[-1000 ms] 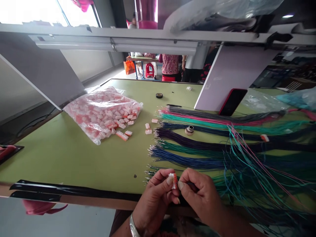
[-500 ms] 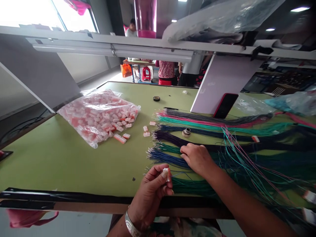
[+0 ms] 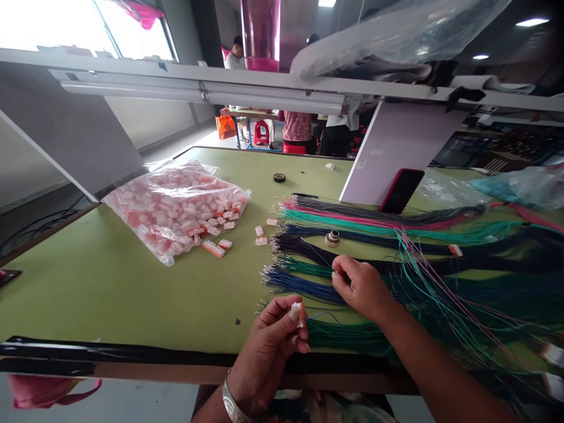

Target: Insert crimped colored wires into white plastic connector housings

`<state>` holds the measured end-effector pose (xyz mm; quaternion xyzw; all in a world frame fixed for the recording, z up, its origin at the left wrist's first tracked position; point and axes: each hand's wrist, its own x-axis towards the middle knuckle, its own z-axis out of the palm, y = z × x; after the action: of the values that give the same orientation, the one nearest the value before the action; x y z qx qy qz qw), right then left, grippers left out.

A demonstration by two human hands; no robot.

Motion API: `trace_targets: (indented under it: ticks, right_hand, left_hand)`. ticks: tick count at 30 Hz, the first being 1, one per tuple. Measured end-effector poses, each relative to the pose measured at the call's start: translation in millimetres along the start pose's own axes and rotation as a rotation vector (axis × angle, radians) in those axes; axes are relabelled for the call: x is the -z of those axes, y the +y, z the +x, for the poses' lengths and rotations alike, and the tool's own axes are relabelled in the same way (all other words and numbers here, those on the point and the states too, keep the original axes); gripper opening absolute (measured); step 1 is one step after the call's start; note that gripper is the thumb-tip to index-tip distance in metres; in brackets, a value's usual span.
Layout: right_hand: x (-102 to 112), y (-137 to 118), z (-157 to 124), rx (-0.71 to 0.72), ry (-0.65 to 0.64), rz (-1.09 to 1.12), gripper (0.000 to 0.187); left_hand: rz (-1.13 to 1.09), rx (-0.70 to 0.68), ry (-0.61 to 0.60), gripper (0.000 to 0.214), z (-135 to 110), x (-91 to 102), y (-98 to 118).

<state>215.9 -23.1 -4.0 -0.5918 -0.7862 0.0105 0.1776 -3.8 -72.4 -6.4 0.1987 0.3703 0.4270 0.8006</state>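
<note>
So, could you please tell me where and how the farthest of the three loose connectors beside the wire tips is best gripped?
Probably by its two long sides, near the middle, coming from above: that loose connector lies on the table with its length running roughly left to right, and its right end sits close to the wire tips, leaving little room there.

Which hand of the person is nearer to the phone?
Right. The right hand is over the wires, on the near left side of the phone; the left hand, holding a connector, is farther off on that side.
</note>
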Motion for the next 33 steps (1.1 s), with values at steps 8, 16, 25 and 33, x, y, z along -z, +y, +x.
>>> trace_targets:
  ticks: [8, 16, 25, 33]
  right_hand:
    - [-7.9, -10.8, -6.2, -0.035, -0.019, 0.137, 0.016]
    - [23.4, 37.8, -7.6, -0.282, -0.013, -0.174, 0.013]
    - [18.1, 44.4, -11.4, -0.124, -0.174, -0.276, 0.014]
    - [27.4, 36.2, -16.5, -0.096, -0.150, -0.155, 0.013]
  left_hand:
    - [0.012, 0.009, 0.034, 0.024, -0.8, 1.1, -1.2]
    - [0.014, 0.009, 0.025, 0.023, 1.8, 3.1, -2.4]
    - [0.002, 0.017, 0.018, 0.023, -0.1, 3.7, -2.7]
    - [-0.006, 0.015, 0.025, 0.023, -0.4, 3.5, -4.3]
